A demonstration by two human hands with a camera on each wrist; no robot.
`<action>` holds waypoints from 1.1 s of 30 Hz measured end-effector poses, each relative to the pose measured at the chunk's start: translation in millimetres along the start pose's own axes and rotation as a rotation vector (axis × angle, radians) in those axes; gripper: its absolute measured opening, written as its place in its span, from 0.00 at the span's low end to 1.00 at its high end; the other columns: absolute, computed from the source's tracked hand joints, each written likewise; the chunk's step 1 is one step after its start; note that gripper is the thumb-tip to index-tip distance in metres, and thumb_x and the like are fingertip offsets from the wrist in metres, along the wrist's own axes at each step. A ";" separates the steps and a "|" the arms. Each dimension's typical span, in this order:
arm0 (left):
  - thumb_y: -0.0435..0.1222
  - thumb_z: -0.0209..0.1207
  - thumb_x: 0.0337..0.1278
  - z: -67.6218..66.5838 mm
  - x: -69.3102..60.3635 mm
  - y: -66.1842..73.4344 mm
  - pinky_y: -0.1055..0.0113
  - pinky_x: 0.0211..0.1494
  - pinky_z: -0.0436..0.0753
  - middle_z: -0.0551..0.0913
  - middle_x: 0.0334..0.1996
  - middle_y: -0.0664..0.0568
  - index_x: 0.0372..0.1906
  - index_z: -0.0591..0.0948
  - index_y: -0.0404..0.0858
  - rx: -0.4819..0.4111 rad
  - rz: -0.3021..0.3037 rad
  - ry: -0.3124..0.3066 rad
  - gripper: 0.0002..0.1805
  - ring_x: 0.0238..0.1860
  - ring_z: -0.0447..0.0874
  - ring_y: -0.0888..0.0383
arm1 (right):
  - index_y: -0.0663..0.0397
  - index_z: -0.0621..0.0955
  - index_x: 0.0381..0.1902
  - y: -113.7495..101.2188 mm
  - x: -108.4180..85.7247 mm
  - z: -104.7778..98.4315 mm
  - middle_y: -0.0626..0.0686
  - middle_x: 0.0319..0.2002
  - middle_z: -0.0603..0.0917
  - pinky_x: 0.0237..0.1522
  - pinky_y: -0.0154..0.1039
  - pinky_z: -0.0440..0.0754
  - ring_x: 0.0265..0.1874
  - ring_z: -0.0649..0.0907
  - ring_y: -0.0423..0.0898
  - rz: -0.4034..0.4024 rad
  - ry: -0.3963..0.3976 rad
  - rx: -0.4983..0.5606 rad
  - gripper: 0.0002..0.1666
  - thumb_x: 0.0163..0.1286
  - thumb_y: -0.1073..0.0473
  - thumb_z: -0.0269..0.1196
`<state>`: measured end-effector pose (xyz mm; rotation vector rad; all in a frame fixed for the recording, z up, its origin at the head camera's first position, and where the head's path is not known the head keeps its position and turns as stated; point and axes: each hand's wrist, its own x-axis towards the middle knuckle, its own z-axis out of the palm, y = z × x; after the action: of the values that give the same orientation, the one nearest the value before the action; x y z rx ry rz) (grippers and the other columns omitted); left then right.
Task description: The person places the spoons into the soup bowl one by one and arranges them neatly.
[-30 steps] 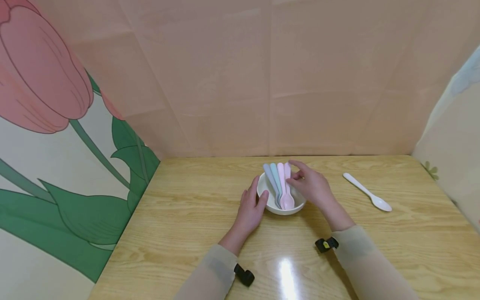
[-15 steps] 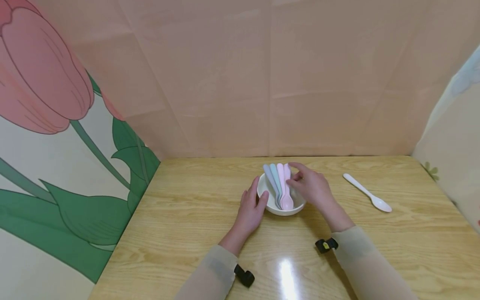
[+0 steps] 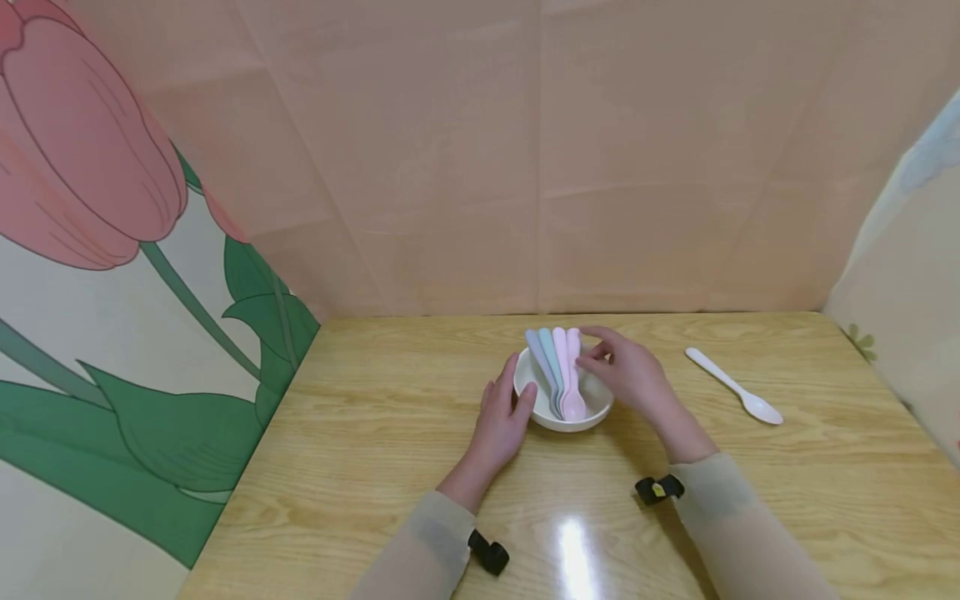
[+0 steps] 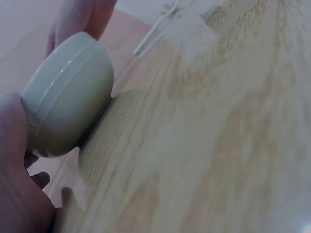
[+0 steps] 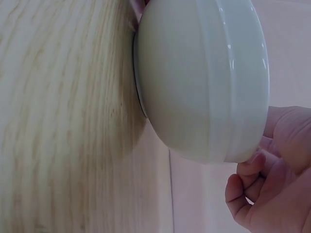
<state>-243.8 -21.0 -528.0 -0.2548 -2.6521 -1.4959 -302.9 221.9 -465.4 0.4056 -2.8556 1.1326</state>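
A white bowl [image 3: 567, 425] stands on the table with several spoons fanned inside it, handles leaning past the far rim. They are a grey-blue spoon [image 3: 538, 350], a mint spoon [image 3: 548, 346] and two pink spoons [image 3: 573, 407]. My left hand [image 3: 504, 417] holds the bowl's left side, thumb at the rim; the left wrist view shows its fingers against the bowl [image 4: 73, 92]. My right hand [image 3: 626, 371] is at the bowl's right rim, thumb and forefinger spread beside the rightmost pink handle [image 3: 573, 350]. The right wrist view shows these fingers [image 5: 250, 170] partly behind the bowl.
A white spoon [image 3: 735, 387] lies on the wooden table [image 3: 360, 433], right of the bowl. Behind the table's far edge hangs a plain pinkish cloth [image 3: 450, 208]. A tulip-printed cloth [image 3: 82, 142] bounds the left side.
My right hand has shifted slightly right, its fingertips drawing away from the rightmost pink handle. That spoon has tipped slightly left. My left hand and the bowl have stayed put.
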 end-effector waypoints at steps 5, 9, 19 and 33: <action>0.61 0.45 0.88 -0.2 0.1 0.1 0.44 0.90 0.44 0.65 0.85 0.49 0.92 0.53 0.53 -0.010 -0.001 0.000 0.40 0.86 0.59 0.45 | 0.56 0.77 0.78 0.7 -1.1 -4.4 0.56 0.47 0.90 0.40 0.45 0.80 0.42 0.83 0.55 0.003 0.005 0.019 0.34 0.81 0.51 0.71; 0.61 0.45 0.88 -0.1 0.1 -0.1 0.45 0.90 0.43 0.65 0.86 0.50 0.92 0.53 0.53 -0.011 -0.001 -0.002 0.40 0.86 0.59 0.46 | 0.57 0.76 0.79 -2.5 -3.8 -10.2 0.57 0.49 0.90 0.40 0.45 0.80 0.43 0.83 0.54 0.008 0.006 0.051 0.35 0.81 0.51 0.71; 0.61 0.44 0.88 0.0 0.2 -0.6 0.46 0.90 0.43 0.64 0.86 0.51 0.92 0.52 0.53 -0.014 0.005 -0.003 0.40 0.86 0.59 0.48 | 0.56 0.76 0.79 -6.4 -8.6 -27.3 0.59 0.53 0.89 0.36 0.44 0.79 0.41 0.82 0.54 0.008 0.071 0.034 0.34 0.83 0.47 0.68; 0.62 0.43 0.88 1.2 0.3 -2.0 0.49 0.90 0.41 0.61 0.87 0.54 0.92 0.50 0.57 0.002 -0.014 -0.019 0.39 0.86 0.58 0.51 | 0.54 0.73 0.82 12.5 -20.1 -53.6 0.60 0.61 0.85 0.33 0.43 0.79 0.42 0.81 0.53 0.033 0.152 0.022 0.38 0.85 0.40 0.63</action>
<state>-244.5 -21.0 -530.3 -0.2520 -2.6755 -1.5015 -289.7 271.6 -437.3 0.2624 -2.7305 1.1475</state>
